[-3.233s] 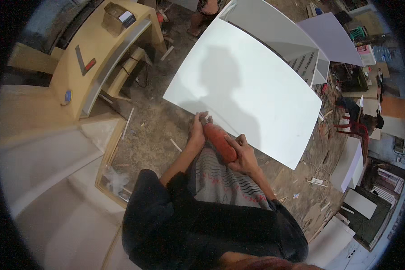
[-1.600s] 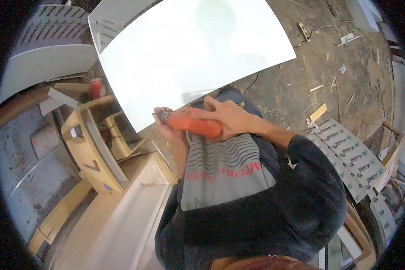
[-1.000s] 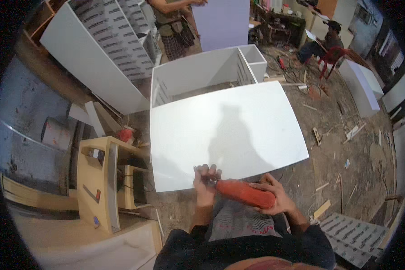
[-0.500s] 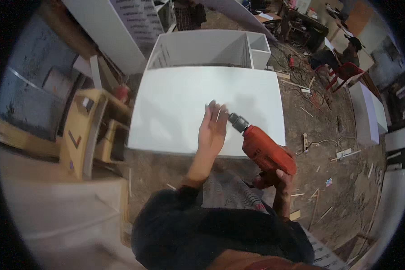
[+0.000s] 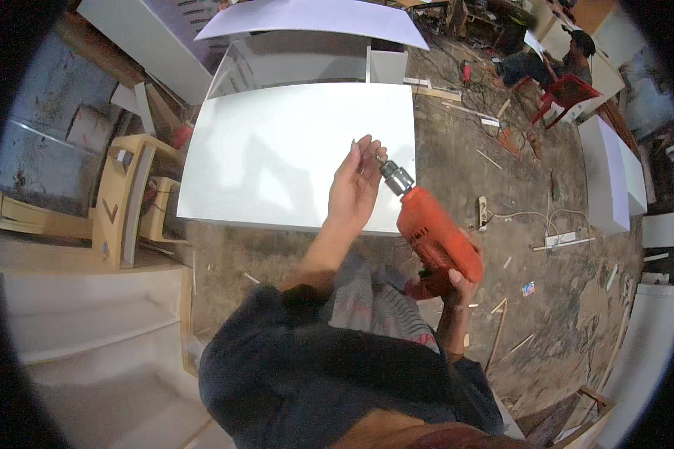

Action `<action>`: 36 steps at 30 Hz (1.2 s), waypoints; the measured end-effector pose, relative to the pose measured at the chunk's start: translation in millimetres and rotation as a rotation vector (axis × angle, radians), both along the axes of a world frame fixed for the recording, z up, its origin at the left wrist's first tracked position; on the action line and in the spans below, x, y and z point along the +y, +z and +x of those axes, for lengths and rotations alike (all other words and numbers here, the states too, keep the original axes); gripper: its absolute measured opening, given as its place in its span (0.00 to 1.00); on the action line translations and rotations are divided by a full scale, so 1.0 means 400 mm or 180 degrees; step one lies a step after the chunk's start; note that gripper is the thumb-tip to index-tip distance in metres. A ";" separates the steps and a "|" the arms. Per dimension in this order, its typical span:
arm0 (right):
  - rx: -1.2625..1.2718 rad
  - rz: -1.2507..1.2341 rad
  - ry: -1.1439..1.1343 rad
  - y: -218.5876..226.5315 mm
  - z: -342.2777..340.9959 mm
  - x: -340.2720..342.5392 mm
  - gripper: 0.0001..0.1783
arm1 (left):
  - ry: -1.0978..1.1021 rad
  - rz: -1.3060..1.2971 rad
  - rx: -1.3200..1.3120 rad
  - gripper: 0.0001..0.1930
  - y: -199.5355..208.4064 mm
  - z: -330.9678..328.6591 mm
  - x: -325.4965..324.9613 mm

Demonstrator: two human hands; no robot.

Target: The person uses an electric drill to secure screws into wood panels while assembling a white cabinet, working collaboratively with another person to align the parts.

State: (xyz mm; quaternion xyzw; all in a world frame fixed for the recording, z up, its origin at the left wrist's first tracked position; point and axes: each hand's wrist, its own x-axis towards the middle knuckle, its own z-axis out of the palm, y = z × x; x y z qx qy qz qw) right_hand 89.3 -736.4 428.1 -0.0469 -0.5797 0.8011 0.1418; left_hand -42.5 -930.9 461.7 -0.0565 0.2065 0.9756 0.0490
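My right hand [image 5: 460, 288] is wrapped round the handle of a red power drill [image 5: 438, 232], which tilts up and to the left. Its metal chuck [image 5: 397, 178] holds a short bit pointing at my left hand [image 5: 354, 187]. The fingers of that hand are curled together beside the bit's tip, palm partly turned to me; anything pinched in them is too small to make out. Below both hands lies a large white panel [image 5: 277, 165] on a white cabinet carcass [image 5: 388, 66], whose far part shows open compartments.
A lilac-faced board [image 5: 314, 19] spans the far end. Wooden frames [image 5: 131, 202] and a white shelf unit [image 5: 105, 329] stand left. At right, offcuts and a power strip with its cable [image 5: 483, 213] litter the floor. A person sits on a red chair [image 5: 565, 97] farther back.
My view has shifted, and the white panel now sits farther left. The lilac-faced board has come across the cabinet's far end. My left fingers have curled closer round the drill bit's tip.
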 end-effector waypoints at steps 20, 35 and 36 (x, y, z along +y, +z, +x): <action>-0.0251 -0.0212 -0.0264 -0.029 -0.048 -0.026 0.45 | -0.0141 -0.0306 0.0015 0.18 -0.040 -0.078 0.025; -0.0565 0.0987 0.1025 -0.091 -0.207 0.201 0.47 | 0.1325 -0.1252 -0.0783 0.20 -0.153 -0.078 0.166; -0.0449 0.0908 0.1107 -0.100 -0.223 0.230 0.46 | 0.1491 -0.1477 -0.0791 0.20 -0.144 -0.077 0.188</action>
